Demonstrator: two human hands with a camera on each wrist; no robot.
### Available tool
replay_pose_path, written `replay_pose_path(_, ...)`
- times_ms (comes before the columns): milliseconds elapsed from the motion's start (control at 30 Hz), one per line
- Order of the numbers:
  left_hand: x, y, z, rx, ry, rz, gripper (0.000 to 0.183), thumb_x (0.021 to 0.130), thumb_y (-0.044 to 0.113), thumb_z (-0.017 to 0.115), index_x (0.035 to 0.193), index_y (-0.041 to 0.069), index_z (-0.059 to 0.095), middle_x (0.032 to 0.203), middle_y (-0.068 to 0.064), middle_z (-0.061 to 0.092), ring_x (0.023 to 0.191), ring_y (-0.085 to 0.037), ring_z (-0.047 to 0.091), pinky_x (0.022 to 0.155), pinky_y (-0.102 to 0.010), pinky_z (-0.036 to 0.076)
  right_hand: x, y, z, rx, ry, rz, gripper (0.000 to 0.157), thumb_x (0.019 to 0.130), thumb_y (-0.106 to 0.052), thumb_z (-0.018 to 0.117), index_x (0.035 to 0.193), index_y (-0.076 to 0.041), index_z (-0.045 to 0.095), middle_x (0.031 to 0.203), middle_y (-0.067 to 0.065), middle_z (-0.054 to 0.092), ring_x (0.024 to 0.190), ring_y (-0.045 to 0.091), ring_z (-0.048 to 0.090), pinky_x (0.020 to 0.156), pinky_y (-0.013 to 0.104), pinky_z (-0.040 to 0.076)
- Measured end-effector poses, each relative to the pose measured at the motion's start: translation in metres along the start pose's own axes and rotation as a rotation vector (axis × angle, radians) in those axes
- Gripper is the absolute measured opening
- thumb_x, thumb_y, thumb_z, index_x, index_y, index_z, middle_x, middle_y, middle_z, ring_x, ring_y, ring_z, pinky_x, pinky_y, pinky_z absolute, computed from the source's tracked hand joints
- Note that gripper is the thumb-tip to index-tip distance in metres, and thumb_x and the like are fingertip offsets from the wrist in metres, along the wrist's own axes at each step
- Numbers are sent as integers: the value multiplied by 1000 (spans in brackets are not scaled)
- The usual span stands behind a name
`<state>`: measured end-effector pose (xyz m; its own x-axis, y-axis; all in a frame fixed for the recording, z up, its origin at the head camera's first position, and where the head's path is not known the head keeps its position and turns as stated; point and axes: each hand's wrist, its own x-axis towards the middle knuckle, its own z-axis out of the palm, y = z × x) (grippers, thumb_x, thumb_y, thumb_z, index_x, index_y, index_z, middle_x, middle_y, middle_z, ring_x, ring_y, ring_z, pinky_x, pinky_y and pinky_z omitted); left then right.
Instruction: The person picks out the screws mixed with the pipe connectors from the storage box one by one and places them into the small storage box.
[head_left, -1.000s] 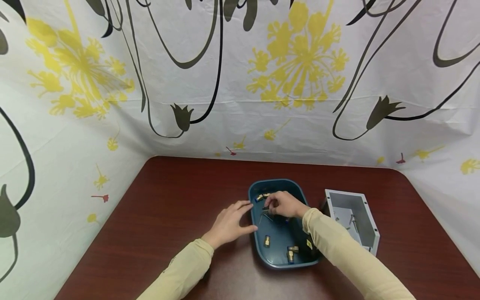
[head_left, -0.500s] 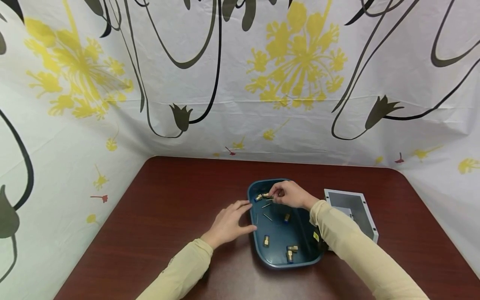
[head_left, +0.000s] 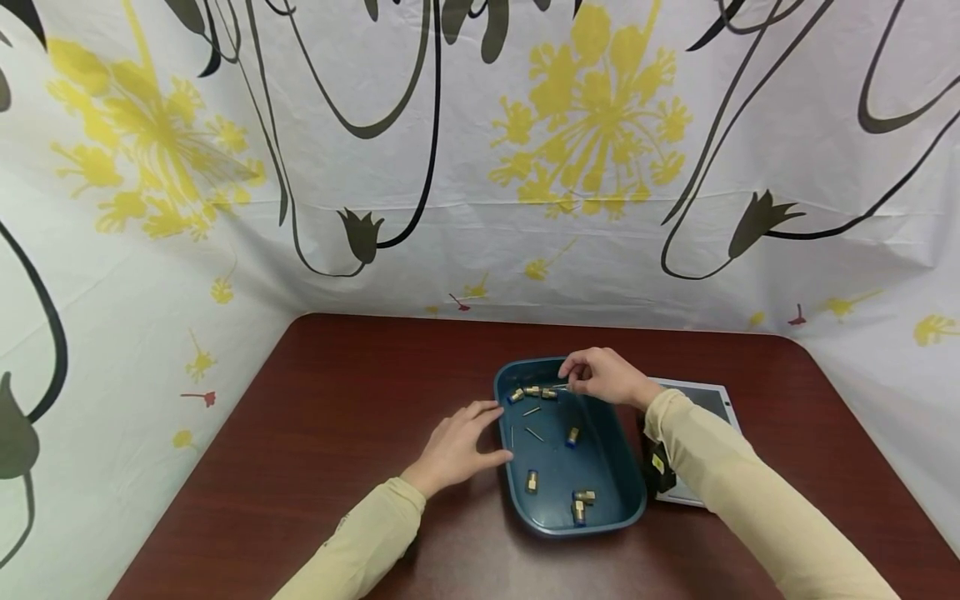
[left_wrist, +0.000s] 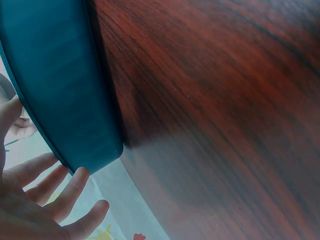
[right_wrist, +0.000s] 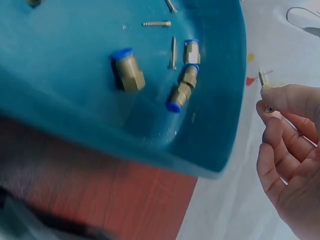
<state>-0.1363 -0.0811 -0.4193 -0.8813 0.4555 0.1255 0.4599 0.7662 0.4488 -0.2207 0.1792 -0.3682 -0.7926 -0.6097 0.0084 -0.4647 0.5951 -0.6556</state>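
Blue tray [head_left: 607, 467] holds fittings [right_wrist: 131, 74], screws [right_wrist: 157, 23] (left hand [head_left: 457, 447] spread, right hand [head_left: 606, 377] pinching another screw [right_wrist: 262, 78]).

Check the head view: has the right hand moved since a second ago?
Yes. Against the blue tray, which stays put on the table, the right hand has shifted rightward and away from the wearer, toward the tray's far right corner.

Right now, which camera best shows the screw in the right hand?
The right wrist view: the screw is close, its thread visible. The head view shows a thin sliver at the fingers; the left wrist view, nothing recognisable.
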Motion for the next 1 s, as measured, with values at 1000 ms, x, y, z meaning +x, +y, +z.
replay_pose_path(1000, -1, 1, 1, 14, 6, 0, 64, 77, 46, 62, 129, 11, 46, 131, -3, 41, 115, -22, 41, 85, -45, 37, -52, 26, -55, -107, 110, 81, 13, 81, 0, 59, 93, -4, 61, 76, 0, 58, 66, 16, 54, 56, 29, 44)
